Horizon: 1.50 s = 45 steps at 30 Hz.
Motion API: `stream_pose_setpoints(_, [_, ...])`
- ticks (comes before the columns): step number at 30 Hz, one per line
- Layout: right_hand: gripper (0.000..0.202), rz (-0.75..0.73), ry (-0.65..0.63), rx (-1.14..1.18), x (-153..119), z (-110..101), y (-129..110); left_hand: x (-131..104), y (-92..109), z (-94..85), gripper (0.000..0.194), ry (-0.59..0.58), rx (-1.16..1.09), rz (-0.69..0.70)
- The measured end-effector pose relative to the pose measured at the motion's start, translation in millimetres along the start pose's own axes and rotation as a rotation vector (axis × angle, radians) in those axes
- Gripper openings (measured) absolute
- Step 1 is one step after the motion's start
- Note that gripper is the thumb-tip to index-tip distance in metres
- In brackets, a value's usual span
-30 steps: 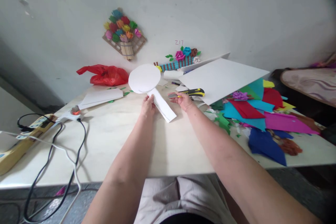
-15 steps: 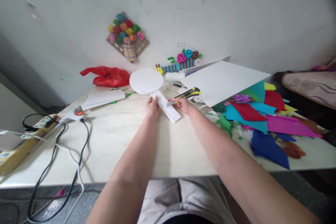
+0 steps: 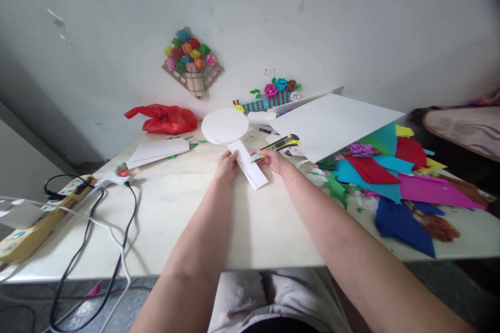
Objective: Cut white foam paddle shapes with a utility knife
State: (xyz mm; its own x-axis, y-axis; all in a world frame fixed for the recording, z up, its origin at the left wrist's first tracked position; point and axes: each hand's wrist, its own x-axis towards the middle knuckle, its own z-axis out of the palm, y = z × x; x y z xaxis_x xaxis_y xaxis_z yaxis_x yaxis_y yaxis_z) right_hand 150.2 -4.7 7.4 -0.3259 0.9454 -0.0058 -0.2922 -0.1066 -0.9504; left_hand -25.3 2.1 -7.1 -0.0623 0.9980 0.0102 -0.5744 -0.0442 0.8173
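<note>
A white foam-board cutout with a round disc [image 3: 225, 126] and a long straight strip [image 3: 246, 165] is held over the table. My left hand [image 3: 227, 165] is closed on the strip's left edge, just below the disc. On the other side, my right hand [image 3: 273, 161] is closed around a yellow-and-black utility knife [image 3: 282, 142], its blade end pointing left over the strip. The right fingers are also at the strip's right edge; whether they grip it I cannot tell.
Large white boards [image 3: 336, 122] lean at the back right, beside coloured paper sheets [image 3: 367, 179] and scraps. A red plastic bag [image 3: 170, 119] and white offcuts [image 3: 158, 151] lie at the back left. A power strip [image 3: 42, 223] with cables [image 3: 125, 239] occupies the left edge.
The whole view has shifted slightly, so things appear a little lower. Both hands keep their hold on the board and knife; little else differs.
</note>
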Motion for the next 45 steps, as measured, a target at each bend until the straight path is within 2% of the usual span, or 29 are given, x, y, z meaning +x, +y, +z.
stream_pose_setpoints(5, [0.017, -0.024, 0.041, 0.071, -1.1, 0.0, -3.1, 1.5, 1.3, 0.7, 0.019, 0.070, -0.021, 0.032])
stream_pose_setpoints(9, [0.019, -0.035, 0.104, 0.122, -1.9, 0.0, -6.3, 0.0, 3.8, 2.0, 0.016, 0.098, -0.023, 0.005])
stream_pose_setpoints(22, [0.018, -0.054, 0.182, 0.145, 3.0, -2.3, -3.9, -5.5, 6.4, 1.9, 0.016, -0.008, -0.033, -0.038])
stream_pose_setpoints(41, [0.018, -0.074, 0.219, 0.195, 5.3, -2.8, -4.3, 0.5, 4.8, -2.4, 0.007, -0.003, -0.089, -0.059])
stream_pose_setpoints(45, [0.020, -0.060, 0.244, 0.157, 4.7, 1.0, -5.5, -0.9, 5.7, -2.2, 0.012, 0.008, -0.122, -0.052])
